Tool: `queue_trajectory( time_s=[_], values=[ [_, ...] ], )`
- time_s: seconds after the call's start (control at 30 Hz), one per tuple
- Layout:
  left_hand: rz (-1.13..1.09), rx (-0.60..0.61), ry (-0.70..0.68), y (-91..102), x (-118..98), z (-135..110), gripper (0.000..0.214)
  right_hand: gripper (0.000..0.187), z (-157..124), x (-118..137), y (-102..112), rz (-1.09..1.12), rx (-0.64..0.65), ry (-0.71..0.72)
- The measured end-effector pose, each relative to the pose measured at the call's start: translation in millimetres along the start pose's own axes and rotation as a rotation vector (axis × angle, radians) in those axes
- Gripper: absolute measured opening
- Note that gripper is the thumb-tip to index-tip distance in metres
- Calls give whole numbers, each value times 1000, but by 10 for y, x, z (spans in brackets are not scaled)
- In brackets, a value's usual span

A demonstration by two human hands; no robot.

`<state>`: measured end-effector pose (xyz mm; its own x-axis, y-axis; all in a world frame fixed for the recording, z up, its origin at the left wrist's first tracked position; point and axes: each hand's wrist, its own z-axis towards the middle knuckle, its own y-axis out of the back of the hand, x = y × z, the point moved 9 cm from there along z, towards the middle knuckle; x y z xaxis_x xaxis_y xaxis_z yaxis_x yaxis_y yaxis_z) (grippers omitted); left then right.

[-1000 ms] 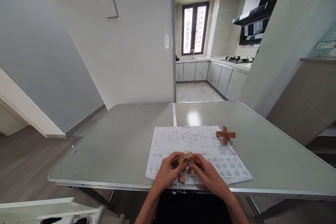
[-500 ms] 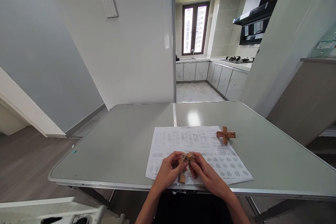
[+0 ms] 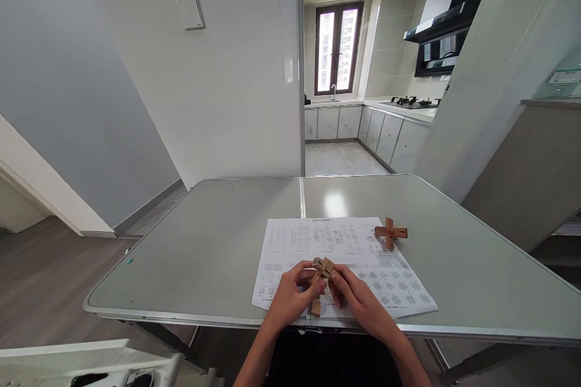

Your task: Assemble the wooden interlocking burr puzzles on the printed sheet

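My left hand and my right hand are both closed around a small wooden interlocking puzzle held just above the near edge of the table. Its numbered block ends stick up between my fingertips, and one bar hangs down to a wooden end near the table edge. Under my hands lies a printed instruction sheet covered with small diagrams. A second wooden puzzle, cross-shaped, rests on the sheet's far right corner, well away from both hands.
The grey-green folding table has a metal rim and a seam down the middle. Behind it stands a white wall with a switch. A kitchen with cabinets opens at the back right. A white frame sits at the lower left.
The puzzle has turned in my fingers and risen slightly, so different numbered faces show on top. My hands stay at the same place near the table edge.
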<state>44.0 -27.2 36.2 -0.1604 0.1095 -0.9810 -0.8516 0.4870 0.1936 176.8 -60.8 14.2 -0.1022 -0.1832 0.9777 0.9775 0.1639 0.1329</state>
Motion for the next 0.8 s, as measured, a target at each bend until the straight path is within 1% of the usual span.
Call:
queue_trajectory(
  time_s=[0.17,0.37,0.63,0.8],
  values=[
    [13,-5,9,13,48,-3,59,37,14,12,9,20,-13,3],
    [63,-1,13,20,76,-11,63,41,34,-39,18,49,-30,0],
    [83,27,5,-3,-29,-38,56,41,21,-45,37,1,-42,-4],
    [56,16,39,10,18,-33,57,36,6,-115,42,-117,-59,-25]
  ],
)
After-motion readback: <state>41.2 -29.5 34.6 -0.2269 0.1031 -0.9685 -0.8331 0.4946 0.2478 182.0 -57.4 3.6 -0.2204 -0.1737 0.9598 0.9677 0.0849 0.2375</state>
